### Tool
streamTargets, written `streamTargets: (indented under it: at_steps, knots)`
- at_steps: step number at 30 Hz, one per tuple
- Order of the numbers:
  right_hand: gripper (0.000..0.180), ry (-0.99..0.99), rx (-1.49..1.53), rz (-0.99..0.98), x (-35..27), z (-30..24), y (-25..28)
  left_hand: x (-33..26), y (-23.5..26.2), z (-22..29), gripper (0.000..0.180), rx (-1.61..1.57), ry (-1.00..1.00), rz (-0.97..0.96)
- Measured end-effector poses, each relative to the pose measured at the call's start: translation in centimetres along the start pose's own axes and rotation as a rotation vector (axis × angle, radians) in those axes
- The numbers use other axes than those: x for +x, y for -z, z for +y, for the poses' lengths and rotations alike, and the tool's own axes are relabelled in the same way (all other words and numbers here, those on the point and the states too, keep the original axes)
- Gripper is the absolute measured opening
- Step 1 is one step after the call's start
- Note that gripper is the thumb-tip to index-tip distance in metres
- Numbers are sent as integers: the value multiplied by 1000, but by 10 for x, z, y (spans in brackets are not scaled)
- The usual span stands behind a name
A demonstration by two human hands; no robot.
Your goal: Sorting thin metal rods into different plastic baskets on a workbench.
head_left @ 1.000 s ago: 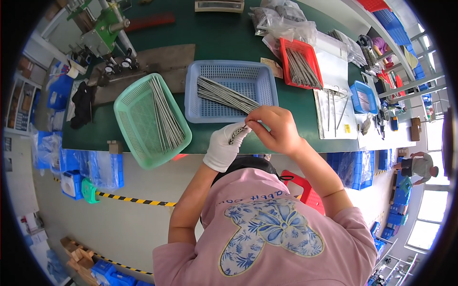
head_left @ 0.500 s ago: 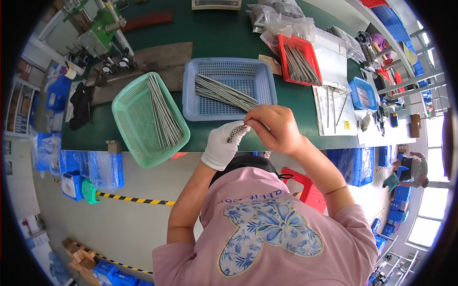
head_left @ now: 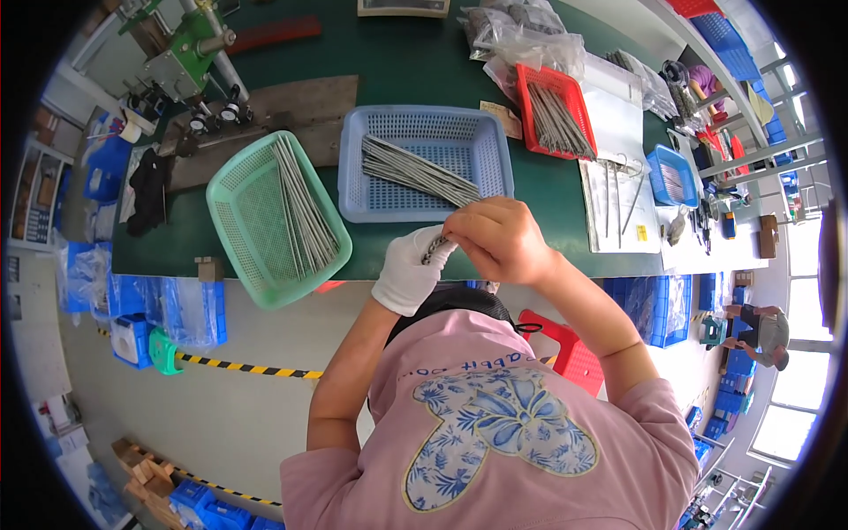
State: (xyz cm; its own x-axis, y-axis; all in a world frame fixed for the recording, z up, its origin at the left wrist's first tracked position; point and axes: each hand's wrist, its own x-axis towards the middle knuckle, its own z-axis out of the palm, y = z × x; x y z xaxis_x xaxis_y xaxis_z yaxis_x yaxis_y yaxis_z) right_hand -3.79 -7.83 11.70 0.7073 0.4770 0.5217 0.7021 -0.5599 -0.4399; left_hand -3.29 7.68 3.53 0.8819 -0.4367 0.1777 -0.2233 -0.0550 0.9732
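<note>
My left hand (head_left: 408,272), in a white glove, is wrapped round a bundle of thin grey metal rods (head_left: 433,250); only their clustered ends show. My bare right hand (head_left: 501,238) meets it, thumb and fingers pinched at the bundle's end; what lies between those fingertips is hidden. Just beyond both hands stands a blue plastic basket (head_left: 352,199) with a pile of similar rods (head_left: 415,168) lying slantwise in it. To its left, a light green basket (head_left: 231,231) holds more long rods (head_left: 302,208) along its right side.
A red basket (head_left: 590,110) of rods and plastic bags (head_left: 530,42) lie at the far right, near papers (head_left: 618,190) with a few loose rods. A green-framed machine (head_left: 181,71) with dial gauges stands far left. Another person (head_left: 768,331) is at the right, beyond the table.
My right hand has shifted slightly left, further over the gloved hand and the rod ends. My left hand stays in place. The person at the right has moved a little.
</note>
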Motion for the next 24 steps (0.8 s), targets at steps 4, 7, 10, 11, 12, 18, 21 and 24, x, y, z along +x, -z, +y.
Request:
streamTargets:
  at_steps: [4,7,10,11,12,18,21,24]
  knots:
    - [12,-34,43,37,-2,1,-3,0,-2,-2,17,-47,11,10]
    - [11,-64,48,50,-5,1,-4,0,-1,-1,17,-43,63,-30]
    - [11,-87,53,45,-6,0,-3,0,-5,-4,17,-31,-34,8]
    - [11,-90,44,39,-6,-1,-2,0,-4,-3,17,-31,-31,10]
    - [11,-90,47,37,-5,-3,-1,0,-3,-1,17,-18,-6,-2]
    - [11,-88,56,17,-3,-3,-2,3,-3,-1,17,19,-21,-20]
    - [11,-107,79,47,-4,-3,-5,2,-4,-5,18,36,-57,3]
    - [13,-114,90,77,-7,-2,-6,2,-5,-5,18,26,-106,24]
